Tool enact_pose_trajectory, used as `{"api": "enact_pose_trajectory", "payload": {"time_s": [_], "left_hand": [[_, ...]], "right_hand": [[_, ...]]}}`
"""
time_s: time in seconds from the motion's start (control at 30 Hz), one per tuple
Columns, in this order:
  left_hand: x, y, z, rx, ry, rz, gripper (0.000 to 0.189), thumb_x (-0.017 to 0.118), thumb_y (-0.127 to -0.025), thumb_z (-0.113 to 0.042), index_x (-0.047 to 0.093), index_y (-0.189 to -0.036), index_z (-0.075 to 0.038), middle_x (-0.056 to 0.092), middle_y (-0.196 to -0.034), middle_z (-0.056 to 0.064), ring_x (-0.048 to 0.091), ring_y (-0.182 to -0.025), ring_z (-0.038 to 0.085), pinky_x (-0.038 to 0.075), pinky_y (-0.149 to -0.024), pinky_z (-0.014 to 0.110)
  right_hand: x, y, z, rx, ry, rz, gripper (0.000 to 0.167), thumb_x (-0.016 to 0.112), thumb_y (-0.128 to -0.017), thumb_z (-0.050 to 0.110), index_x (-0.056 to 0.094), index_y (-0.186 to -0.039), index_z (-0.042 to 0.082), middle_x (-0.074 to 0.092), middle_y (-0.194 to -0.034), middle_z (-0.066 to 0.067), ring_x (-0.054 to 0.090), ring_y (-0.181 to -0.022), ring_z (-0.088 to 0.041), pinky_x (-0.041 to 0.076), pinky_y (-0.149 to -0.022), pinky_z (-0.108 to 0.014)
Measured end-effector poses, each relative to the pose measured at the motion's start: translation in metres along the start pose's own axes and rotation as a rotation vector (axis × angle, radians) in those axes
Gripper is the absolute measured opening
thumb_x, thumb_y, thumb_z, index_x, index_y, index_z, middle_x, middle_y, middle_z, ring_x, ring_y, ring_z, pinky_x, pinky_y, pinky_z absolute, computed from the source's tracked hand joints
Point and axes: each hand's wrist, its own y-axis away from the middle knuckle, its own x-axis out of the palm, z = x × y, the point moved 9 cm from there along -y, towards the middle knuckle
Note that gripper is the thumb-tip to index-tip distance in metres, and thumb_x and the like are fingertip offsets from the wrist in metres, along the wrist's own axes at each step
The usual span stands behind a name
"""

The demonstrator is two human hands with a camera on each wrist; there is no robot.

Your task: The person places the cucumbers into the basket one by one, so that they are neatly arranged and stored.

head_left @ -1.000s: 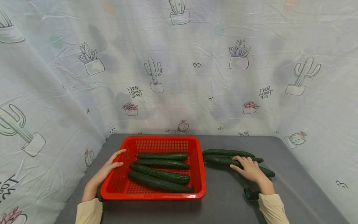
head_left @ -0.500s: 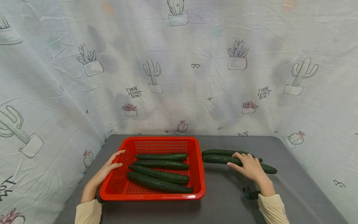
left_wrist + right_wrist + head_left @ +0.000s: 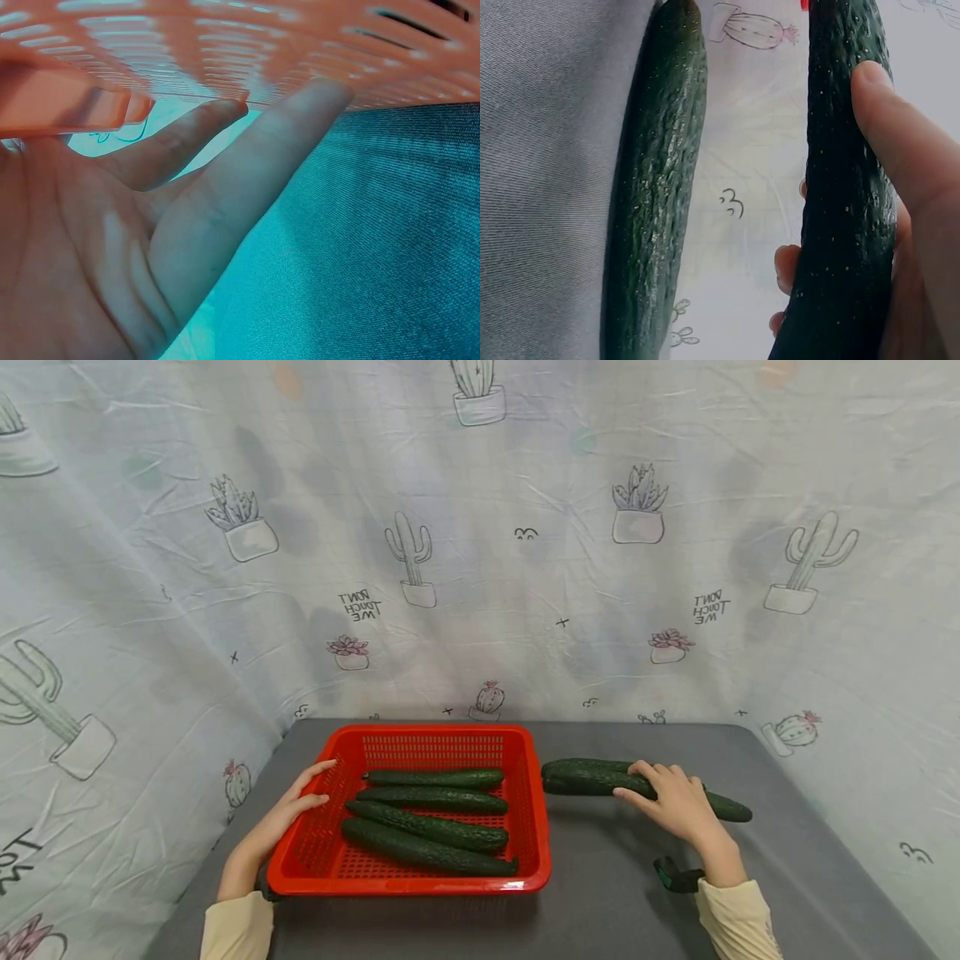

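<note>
A red slotted plastic basket [image 3: 405, 886] holds several dark green cucumbers [image 3: 435, 799] lying side by side. At its left side, my left hand [image 3: 273, 827] grips the rim, with finger and thumb over it. In the left wrist view, straight fingers [image 3: 225, 187] rest against the outer slotted wall. To the right of the basket, my right hand [image 3: 678, 802] holds a cucumber [image 3: 844, 195] around its middle, raised slightly off the table. Another cucumber [image 3: 656, 195] lies behind it on the table, partly hidden in the head view.
A grey table [image 3: 600, 893] carries everything, with a patterned white curtain [image 3: 480, 568] along its back and sides. A small dark device [image 3: 678, 877] is worn at the right wrist. The basket's right wall stands just left of the held cucumber's end.
The right hand has closed around the front cucumber and lifted it a little, its right end shifting up and rightward. The left hand and the basket stay in place.
</note>
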Motion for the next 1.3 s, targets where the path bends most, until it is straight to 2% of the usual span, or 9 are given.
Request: {"api": "enact_pose_trajectory", "payload": {"time_s": [0.3,0.57,0.73,0.97,1.3], "left_hand": [[-0.001,-0.002,-0.004,0.009,-0.013,0.005,0.057,0.040,-0.099,-0.022,0.011,-0.148,-0.025,0.016,-0.149,0.016,0.047,-0.118,0.033,0.049,-0.085,0.040],[0.000,-0.001,-0.003,0.008,-0.008,0.003,0.057,0.040,-0.099,-0.022,0.011,-0.148,-0.024,0.015,-0.148,0.017,0.047,-0.118,0.034,0.049,-0.085,0.039],[-0.001,-0.001,-0.001,0.002,0.002,-0.002,0.057,0.040,-0.099,-0.021,0.011,-0.148,-0.024,0.016,-0.148,0.017,0.048,-0.116,0.033,0.049,-0.084,0.038],[0.000,0.000,-0.002,0.006,-0.004,-0.003,0.057,0.040,-0.099,-0.021,0.011,-0.148,-0.024,0.015,-0.149,0.016,0.046,-0.118,0.035,0.049,-0.085,0.039],[0.000,0.001,-0.001,0.014,0.011,-0.003,0.058,0.041,-0.098,-0.021,0.010,-0.148,-0.023,0.017,-0.148,0.017,0.047,-0.118,0.035,0.050,-0.085,0.039]], "right_hand": [[-0.007,-0.004,0.005,-0.007,-0.013,-0.020,0.057,0.049,-0.085,0.063,0.057,-0.117,0.017,0.062,-0.109,-0.009,0.050,-0.093,-0.031,0.034,-0.074,-0.051],[-0.020,-0.016,0.010,0.008,0.006,0.001,0.060,0.047,-0.085,0.064,0.054,-0.120,0.016,0.061,-0.112,-0.012,0.050,-0.094,-0.033,0.034,-0.076,-0.056],[-0.027,-0.023,0.017,-0.007,0.018,-0.001,0.060,0.046,-0.085,0.063,0.054,-0.122,0.017,0.061,-0.110,-0.010,0.050,-0.092,-0.030,0.035,-0.075,-0.052],[-0.032,-0.033,0.028,-0.038,0.023,0.006,0.060,0.046,-0.085,0.064,0.055,-0.121,0.018,0.061,-0.109,-0.009,0.050,-0.090,-0.028,0.035,-0.072,-0.047],[-0.035,-0.052,0.057,-0.086,0.008,-0.006,0.057,0.050,-0.085,0.060,0.057,-0.121,0.017,0.061,-0.116,-0.011,0.052,-0.099,-0.034,0.036,-0.075,-0.050]]}}
